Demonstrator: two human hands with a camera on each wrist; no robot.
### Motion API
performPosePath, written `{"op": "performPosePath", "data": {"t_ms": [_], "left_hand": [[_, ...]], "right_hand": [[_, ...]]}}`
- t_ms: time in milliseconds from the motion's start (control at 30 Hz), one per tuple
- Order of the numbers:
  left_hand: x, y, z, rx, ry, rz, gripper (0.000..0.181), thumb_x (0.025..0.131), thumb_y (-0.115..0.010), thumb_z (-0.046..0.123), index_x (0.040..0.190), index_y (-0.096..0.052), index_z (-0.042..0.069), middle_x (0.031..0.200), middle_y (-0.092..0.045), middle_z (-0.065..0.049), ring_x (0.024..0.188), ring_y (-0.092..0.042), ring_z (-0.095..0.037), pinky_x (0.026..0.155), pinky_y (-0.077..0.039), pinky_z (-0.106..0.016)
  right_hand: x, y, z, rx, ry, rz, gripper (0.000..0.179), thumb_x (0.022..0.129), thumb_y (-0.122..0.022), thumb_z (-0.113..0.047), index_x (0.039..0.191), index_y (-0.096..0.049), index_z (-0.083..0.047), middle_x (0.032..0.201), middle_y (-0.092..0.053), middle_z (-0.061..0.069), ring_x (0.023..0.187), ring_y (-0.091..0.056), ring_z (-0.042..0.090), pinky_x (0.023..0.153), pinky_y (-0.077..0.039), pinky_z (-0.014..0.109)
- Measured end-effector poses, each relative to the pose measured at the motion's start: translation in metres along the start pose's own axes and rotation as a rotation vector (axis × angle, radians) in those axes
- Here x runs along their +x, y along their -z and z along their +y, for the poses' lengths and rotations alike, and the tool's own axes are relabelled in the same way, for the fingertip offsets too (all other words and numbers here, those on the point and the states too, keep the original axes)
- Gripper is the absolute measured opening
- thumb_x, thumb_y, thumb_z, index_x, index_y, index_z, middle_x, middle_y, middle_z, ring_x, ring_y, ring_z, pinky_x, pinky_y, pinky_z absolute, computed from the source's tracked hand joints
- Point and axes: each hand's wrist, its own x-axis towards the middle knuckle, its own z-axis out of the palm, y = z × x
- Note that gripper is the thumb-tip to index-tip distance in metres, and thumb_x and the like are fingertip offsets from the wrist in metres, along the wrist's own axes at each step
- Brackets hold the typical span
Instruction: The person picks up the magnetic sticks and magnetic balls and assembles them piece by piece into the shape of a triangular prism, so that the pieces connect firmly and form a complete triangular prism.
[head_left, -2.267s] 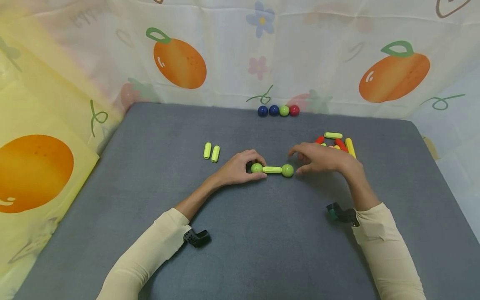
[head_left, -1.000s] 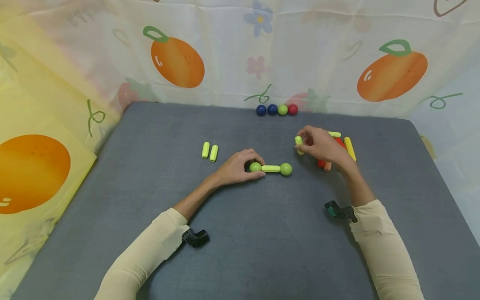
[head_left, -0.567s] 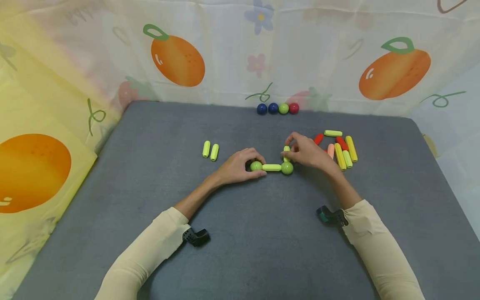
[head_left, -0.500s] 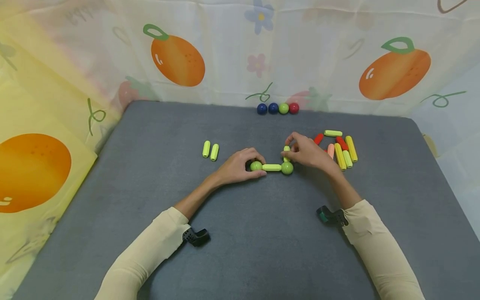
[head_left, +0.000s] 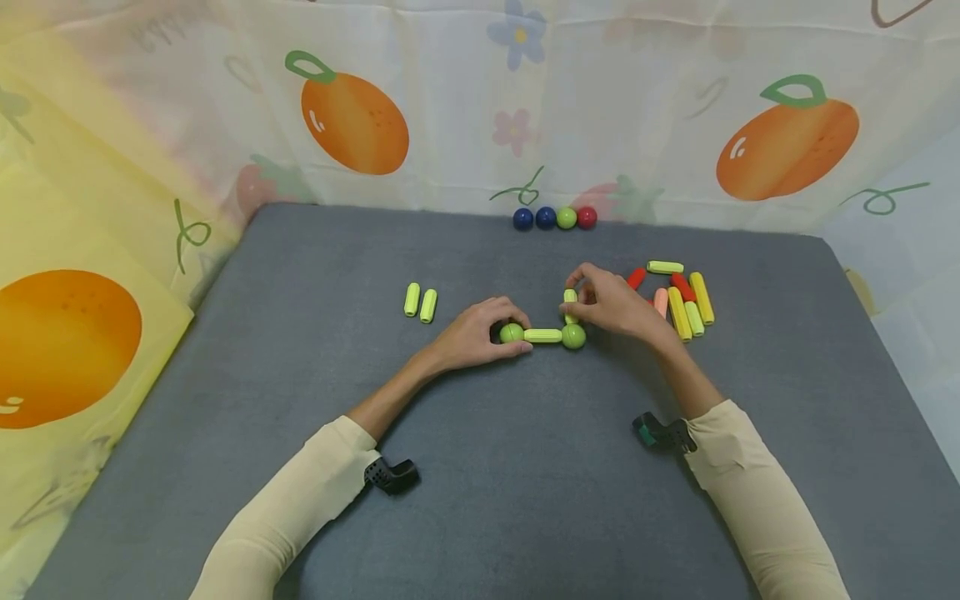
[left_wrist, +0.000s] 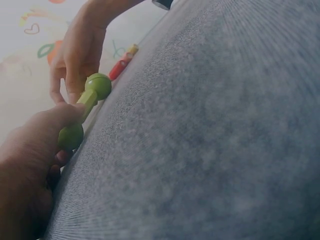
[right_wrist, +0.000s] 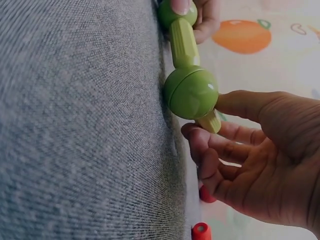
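Two green balls are joined by a yellow-green rod (head_left: 543,336) lying on the grey table. My left hand (head_left: 480,335) holds the left ball (head_left: 512,333) between thumb and fingers. A second yellow-green rod (head_left: 571,305) points away from the right ball (head_left: 573,337) at roughly a right angle, its near end against that ball. Thumb and fingers of my right hand (head_left: 611,304) pinch this second rod. In the right wrist view the right ball (right_wrist: 191,93) covers part of the pinched rod (right_wrist: 210,121).
Two loose yellow-green rods (head_left: 420,302) lie to the left. Beyond the right hand is a group of red, yellow, pink and light green rods (head_left: 679,313). Several balls (head_left: 545,218) in blue, green and red line the table's far edge, before a printed curtain (head_left: 450,100).
My right hand has picked a yellow-green rod from the group at right and brought it left to the right ball. During the last half second both hands stay nearly still. The left hand keeps its hold.
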Motion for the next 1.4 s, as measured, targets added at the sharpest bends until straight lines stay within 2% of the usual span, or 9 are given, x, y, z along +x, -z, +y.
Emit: {"op": "performPosePath", "data": {"t_ms": [267, 400, 500, 600, 767, 900, 1000, 1200, 1400], "left_hand": [[0.000, 0.000, 0.001, 0.006, -0.007, 0.006, 0.025, 0.095, -0.078, 0.027, 0.116, -0.073, 0.015, 0.111, -0.069, -0.002, 0.097, -0.058, -0.014, 0.091, -0.048, -0.035], [-0.004, -0.001, 0.000, 0.013, -0.001, 0.003, 0.024, 0.096, -0.078, 0.028, 0.116, -0.073, 0.016, 0.110, -0.069, -0.002, 0.097, -0.058, -0.014, 0.090, -0.048, -0.035], [-0.004, -0.001, -0.001, 0.015, -0.004, 0.006, 0.024, 0.096, -0.078, 0.028, 0.116, -0.074, 0.016, 0.110, -0.069, -0.002, 0.098, -0.059, -0.013, 0.091, -0.048, -0.035], [-0.004, -0.001, -0.001, 0.019, -0.015, 0.007, 0.023, 0.096, -0.077, 0.027, 0.116, -0.074, 0.017, 0.109, -0.069, -0.002, 0.098, -0.059, -0.014, 0.090, -0.048, -0.035], [-0.002, -0.004, -0.001, 0.027, -0.012, -0.014, 0.023, 0.097, -0.077, 0.029, 0.116, -0.074, 0.018, 0.110, -0.068, 0.000, 0.098, -0.058, -0.013, 0.091, -0.048, -0.034], [0.000, -0.005, 0.001, 0.021, -0.004, -0.016, 0.023, 0.097, -0.076, 0.030, 0.116, -0.074, 0.019, 0.112, -0.068, 0.000, 0.100, -0.058, -0.013, 0.093, -0.048, -0.036], [0.001, -0.004, 0.003, 0.013, 0.002, -0.015, 0.022, 0.097, -0.076, 0.030, 0.116, -0.074, 0.019, 0.112, -0.068, 0.000, 0.102, -0.058, -0.014, 0.095, -0.048, -0.037], [0.000, -0.002, 0.002, 0.007, 0.011, -0.017, 0.023, 0.097, -0.076, 0.030, 0.116, -0.074, 0.018, 0.111, -0.068, 0.000, 0.100, -0.059, -0.013, 0.094, -0.048, -0.036], [-0.001, -0.001, 0.002, 0.014, 0.008, -0.007, 0.023, 0.097, -0.077, 0.029, 0.116, -0.073, 0.017, 0.111, -0.068, -0.001, 0.099, -0.059, -0.014, 0.093, -0.049, -0.036]], "right_hand": [[-0.002, 0.012, -0.001, -0.024, -0.075, -0.045, 0.037, 0.104, -0.065, -0.020, 0.130, -0.054, 0.004, 0.096, -0.069, 0.021, 0.077, -0.062, 0.025, 0.070, -0.049, 0.034], [0.006, 0.029, -0.005, -0.103, -0.132, -0.017, 0.042, 0.105, -0.063, -0.023, 0.135, -0.052, 0.004, 0.116, -0.068, 0.028, 0.096, -0.068, 0.036, 0.082, -0.054, 0.045], [0.026, 0.048, -0.006, -0.153, -0.151, -0.003, 0.047, 0.106, -0.060, -0.022, 0.142, -0.047, 0.007, 0.131, -0.061, 0.033, 0.114, -0.064, 0.044, 0.096, -0.052, 0.055], [0.051, 0.064, -0.001, -0.222, -0.123, -0.007, 0.050, 0.105, -0.058, -0.015, 0.147, -0.044, 0.009, 0.142, -0.055, 0.034, 0.127, -0.057, 0.049, 0.105, -0.048, 0.060], [0.082, 0.070, 0.020, -0.391, 0.060, -0.019, 0.055, 0.096, -0.064, 0.001, 0.146, -0.045, 0.014, 0.148, -0.048, 0.036, 0.137, -0.048, 0.052, 0.117, -0.038, 0.061], [0.089, 0.064, 0.032, -0.448, 0.165, 0.026, 0.045, 0.085, -0.067, 0.011, 0.128, -0.055, 0.019, 0.135, -0.056, 0.038, 0.127, -0.053, 0.052, 0.112, -0.042, 0.059], [0.085, 0.060, 0.032, -0.474, 0.128, 0.052, 0.035, 0.080, -0.066, 0.013, 0.114, -0.061, 0.017, 0.115, -0.064, 0.033, 0.108, -0.058, 0.047, 0.100, -0.047, 0.057], [0.062, 0.042, 0.007, -0.422, -0.095, -0.055, 0.026, 0.099, -0.069, -0.013, 0.115, -0.061, 0.006, 0.105, -0.065, 0.023, 0.094, -0.060, 0.036, 0.086, -0.049, 0.050], [0.046, 0.011, -0.016, -0.376, -0.085, -0.063, 0.025, 0.104, -0.066, -0.025, 0.110, -0.060, -0.001, 0.094, -0.062, 0.015, 0.078, -0.056, 0.026, 0.070, -0.043, 0.036]]}}
